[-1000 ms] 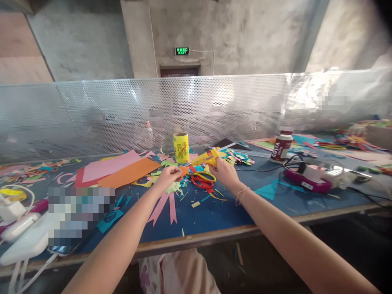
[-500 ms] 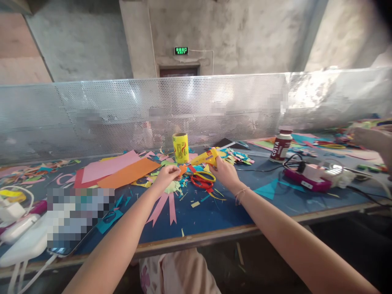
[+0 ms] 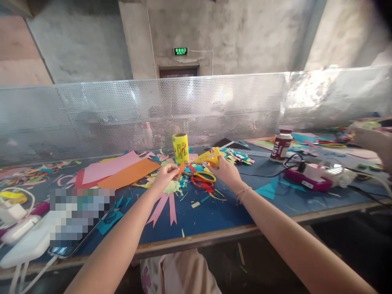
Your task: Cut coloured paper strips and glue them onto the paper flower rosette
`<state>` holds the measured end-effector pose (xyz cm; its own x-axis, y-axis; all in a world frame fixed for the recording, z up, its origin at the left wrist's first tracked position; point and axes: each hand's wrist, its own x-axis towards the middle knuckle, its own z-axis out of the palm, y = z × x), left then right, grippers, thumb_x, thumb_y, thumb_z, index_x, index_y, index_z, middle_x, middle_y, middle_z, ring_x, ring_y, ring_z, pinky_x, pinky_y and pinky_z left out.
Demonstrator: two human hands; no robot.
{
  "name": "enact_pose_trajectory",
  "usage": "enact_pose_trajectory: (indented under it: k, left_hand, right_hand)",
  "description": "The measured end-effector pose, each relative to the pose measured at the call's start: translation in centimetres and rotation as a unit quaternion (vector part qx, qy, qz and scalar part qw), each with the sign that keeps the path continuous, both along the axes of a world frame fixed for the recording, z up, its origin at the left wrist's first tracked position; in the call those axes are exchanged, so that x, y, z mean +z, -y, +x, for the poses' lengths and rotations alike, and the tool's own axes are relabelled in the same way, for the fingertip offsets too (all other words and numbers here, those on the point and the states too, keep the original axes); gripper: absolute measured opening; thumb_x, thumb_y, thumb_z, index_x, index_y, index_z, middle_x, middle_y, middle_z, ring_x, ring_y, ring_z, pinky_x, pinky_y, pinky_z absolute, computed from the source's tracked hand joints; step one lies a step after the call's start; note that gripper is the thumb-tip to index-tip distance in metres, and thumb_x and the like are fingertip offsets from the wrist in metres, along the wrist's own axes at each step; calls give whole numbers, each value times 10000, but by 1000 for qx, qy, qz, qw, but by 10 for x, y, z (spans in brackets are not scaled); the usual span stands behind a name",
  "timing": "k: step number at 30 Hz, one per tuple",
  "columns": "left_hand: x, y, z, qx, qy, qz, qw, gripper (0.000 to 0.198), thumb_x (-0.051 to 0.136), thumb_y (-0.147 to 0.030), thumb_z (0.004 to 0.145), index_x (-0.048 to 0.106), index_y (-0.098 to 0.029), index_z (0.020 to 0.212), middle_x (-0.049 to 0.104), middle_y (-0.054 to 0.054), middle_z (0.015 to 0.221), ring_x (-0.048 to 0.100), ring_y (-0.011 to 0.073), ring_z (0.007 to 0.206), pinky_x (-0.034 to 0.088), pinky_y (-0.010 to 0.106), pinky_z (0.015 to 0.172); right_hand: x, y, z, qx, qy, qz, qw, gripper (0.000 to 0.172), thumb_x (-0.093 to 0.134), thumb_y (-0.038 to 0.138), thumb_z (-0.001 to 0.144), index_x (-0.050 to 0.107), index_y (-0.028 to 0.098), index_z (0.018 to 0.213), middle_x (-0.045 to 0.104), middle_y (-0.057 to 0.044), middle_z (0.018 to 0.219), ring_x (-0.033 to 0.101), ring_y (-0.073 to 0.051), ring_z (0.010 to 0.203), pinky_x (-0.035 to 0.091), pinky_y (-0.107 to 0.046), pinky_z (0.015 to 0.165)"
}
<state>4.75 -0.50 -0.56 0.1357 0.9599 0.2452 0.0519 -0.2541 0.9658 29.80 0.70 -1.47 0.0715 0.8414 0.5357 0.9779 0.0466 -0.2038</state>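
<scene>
Pinched between the fingertips of my left hand (image 3: 165, 175) is a small orange paper piece (image 3: 181, 170). My right hand (image 3: 226, 173) is wrapped round a yellow glue gun (image 3: 209, 156), whose nozzle points left toward the orange piece without touching it. Below and between my hands lie red and yellow scissors (image 3: 203, 179) on paper scraps. A pale green paper shape (image 3: 173, 186) rests near my left fingers, with pink paper strips (image 3: 172, 210) spreading below it. A yellow tape roll (image 3: 180, 148) stands upright just behind.
Orange (image 3: 130, 173) and pink sheets (image 3: 110, 166) lie left. A phone (image 3: 81, 222) and white power bank (image 3: 29, 245) are front left. At right are a brown bottle (image 3: 281, 145), a purple power strip (image 3: 308, 179) with cables, and another person's hand (image 3: 369, 139).
My right hand and the glue gun have shifted slightly right, away from the orange piece. My left hand has moved slightly left, still holding that piece.
</scene>
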Motion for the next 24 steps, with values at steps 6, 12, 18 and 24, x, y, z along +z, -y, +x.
enact_pose_trajectory:
  k: [6, 12, 18, 24]
  left_hand:
    - [-3, -5, -2, 6, 12, 20, 1000, 221, 686, -354, 707, 574, -168, 741, 598, -4, 631, 589, 120, 573, 508, 255, 582]
    - [-6, -8, -2, 7, 21, 20, 1000, 257, 700, -389, 697, 578, -173, 765, 607, -7, 651, 596, 123, 580, 526, 278, 618]
    - [-8, -11, -3, 17, 29, 28, 999, 319, 729, -438, 660, 578, -175, 760, 601, -15, 644, 590, 119, 549, 527, 276, 599]
    - [-8, -10, -3, 22, 32, 32, 999, 323, 729, -445, 666, 582, -177, 767, 605, -12, 649, 598, 124, 560, 527, 279, 603]
  right_hand:
    - [6, 2, 2, -27, -38, -69, 997, 524, 442, 616, 836, 513, 149, 1063, 675, -145, 991, 648, -273, 896, 389, -291, 614]
    - [0, -4, 8, -41, -36, -116, 992, 510, 445, 589, 832, 540, 143, 1061, 669, -151, 974, 652, -273, 900, 428, -311, 663]
    - [-11, -7, 23, -59, -31, -116, 991, 529, 528, 519, 812, 535, 105, 1141, 626, -187, 1067, 634, -279, 936, 452, -344, 729]
    - [-5, -3, 12, 20, -44, -30, 998, 330, 592, 348, 791, 597, 105, 1014, 560, -213, 1162, 513, -310, 1127, 429, -421, 869]
